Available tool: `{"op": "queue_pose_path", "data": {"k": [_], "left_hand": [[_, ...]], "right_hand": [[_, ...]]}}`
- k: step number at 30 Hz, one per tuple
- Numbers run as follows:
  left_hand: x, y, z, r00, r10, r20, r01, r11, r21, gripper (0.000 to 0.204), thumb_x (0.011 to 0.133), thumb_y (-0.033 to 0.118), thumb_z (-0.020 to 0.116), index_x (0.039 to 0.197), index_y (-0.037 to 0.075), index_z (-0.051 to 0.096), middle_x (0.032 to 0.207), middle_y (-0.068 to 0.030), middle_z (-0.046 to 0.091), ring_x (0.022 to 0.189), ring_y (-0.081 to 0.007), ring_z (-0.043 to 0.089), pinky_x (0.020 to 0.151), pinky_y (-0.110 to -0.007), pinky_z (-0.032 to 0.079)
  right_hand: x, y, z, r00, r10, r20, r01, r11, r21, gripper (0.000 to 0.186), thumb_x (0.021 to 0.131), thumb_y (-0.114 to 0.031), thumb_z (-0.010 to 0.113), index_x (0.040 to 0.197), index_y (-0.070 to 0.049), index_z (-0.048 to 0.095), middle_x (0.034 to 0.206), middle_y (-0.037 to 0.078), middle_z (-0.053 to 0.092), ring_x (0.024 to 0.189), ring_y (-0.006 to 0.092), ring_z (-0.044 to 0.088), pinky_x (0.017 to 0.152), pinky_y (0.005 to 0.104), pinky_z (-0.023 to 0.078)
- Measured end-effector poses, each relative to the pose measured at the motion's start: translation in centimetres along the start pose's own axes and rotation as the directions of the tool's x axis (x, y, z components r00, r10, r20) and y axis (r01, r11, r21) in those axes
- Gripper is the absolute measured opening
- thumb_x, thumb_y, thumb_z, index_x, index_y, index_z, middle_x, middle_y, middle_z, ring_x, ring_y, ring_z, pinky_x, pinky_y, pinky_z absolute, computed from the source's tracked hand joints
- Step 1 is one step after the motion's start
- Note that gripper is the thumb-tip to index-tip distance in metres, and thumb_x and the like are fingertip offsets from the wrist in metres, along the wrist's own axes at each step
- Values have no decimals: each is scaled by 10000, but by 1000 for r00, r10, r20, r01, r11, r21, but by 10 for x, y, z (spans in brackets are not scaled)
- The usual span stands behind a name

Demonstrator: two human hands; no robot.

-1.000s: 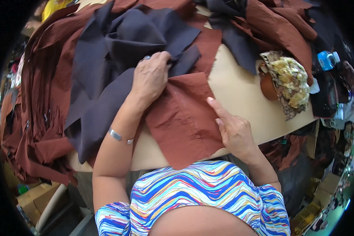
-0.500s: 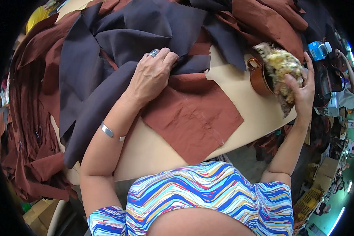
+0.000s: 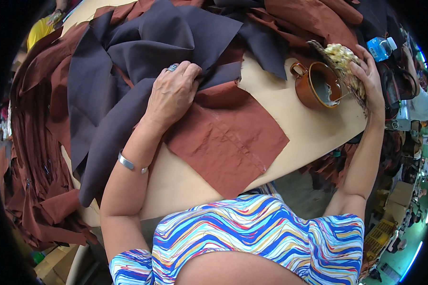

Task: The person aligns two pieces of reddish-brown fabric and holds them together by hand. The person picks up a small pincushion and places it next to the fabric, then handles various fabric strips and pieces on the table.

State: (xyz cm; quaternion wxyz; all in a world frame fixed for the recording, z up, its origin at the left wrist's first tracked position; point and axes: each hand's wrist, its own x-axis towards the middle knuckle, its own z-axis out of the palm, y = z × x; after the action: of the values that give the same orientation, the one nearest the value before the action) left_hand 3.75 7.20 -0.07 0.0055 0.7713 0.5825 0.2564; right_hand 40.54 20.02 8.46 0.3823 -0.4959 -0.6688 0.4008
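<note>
Brown cloth (image 3: pixel 228 137) on table (image 3: pixel 318 130), just nearside of left hand (image 3: pixel 173 97), fingers curled, can't tell if pinching it. Right hand (image 3: pixel 370 78) fingers clamped on crusty yellow-brown slab (image 3: pixel 340 54) beside brown mug (image 3: pixel 303 90). Farther: blue-labelled bottle (image 3: pixel 378 49), print unreadable.

beige tabletop (image 3: pixel 314 130): brown mug (image 3: pixel 305 90), reddish-brown cloth piece (image 3: pixel 228 137), bunched dark cloth (image 3: pixel 147 50).

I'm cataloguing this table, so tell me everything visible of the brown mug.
The mug is glossy brown and ceramic-looking, with a loop handle at upper left. It appears upright on the tan table, mouth open; pale patches inside are unclear. The yellowish bundle in the right hand is near its rim; contact is unclear.
</note>
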Motion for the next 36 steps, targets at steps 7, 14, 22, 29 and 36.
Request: {"op": "queue_pose_path", "data": {"k": [7, 14, 22, 29, 36], "left_hand": [[2, 3, -1, 1000, -8, -4, 8, 1000, -4, 139, 785, 55, 558, 923, 53, 536, 882, -111, 552, 818, -313, 553, 710, -384, 433], [2, 2, -2, 1000, -14, -6, 14, 1000, -3, 139, 784, 56, 563, 920, 55, 536, 869, -111, 553, 812, -312, 554, 709, -380, 435], [2, 2, -2, 1000, -12, -21, 12, 999, -34, 136, 785, 63, 570, 917, 61, 540, 879, -107, 557, 819, -304, 554, 718, -380, 432], [4, 5, -1, 999, -37, 1, 37, 999, -7, 140, 786, 62, 565, 924, 61, 543, 892, -107, 564, 835, -303, 556, 728, -380, 431], [3, 2, 0, 999, -33, 4, 33, 999, -2, 146, 788, 66, 564, 929, 46, 536, 895, -116, 559, 832, -312, 552, 724, -385, 432]], "right_hand": [[30, -41, -1, 979, 3, 203, 131, 755, -642, 768, 742, -430, 650, 1362, -105, 335, 1031, 91, 517, 907, 192, 518, 847, 296, 401], [26, -43, 17, 958, -82, 274, 246, 728, -640, 804, 756, -537, 599, 1403, -172, 292, 1117, 115, 528, 986, 237, 544, 899, 351, 412], [-2, -56, 12, 860, -475, 187, 466, 578, -670, 471, 911, -357, 480, 1301, -94, 450, 1161, 151, 546, 1079, 267, 545, 937, 357, 400], [-96, -40, 41, 952, -302, -44, 260, 877, -403, 178, 795, -93, 630, 960, -34, 597, 933, 37, 610, 613, 66, 481, 592, 200, 397], [-121, -40, 105, 902, -361, 238, 432, 748, -504, 270, 751, -100, 654, 1005, -53, 576, 1040, 76, 619, 583, 145, 532, 546, 261, 430]]}}
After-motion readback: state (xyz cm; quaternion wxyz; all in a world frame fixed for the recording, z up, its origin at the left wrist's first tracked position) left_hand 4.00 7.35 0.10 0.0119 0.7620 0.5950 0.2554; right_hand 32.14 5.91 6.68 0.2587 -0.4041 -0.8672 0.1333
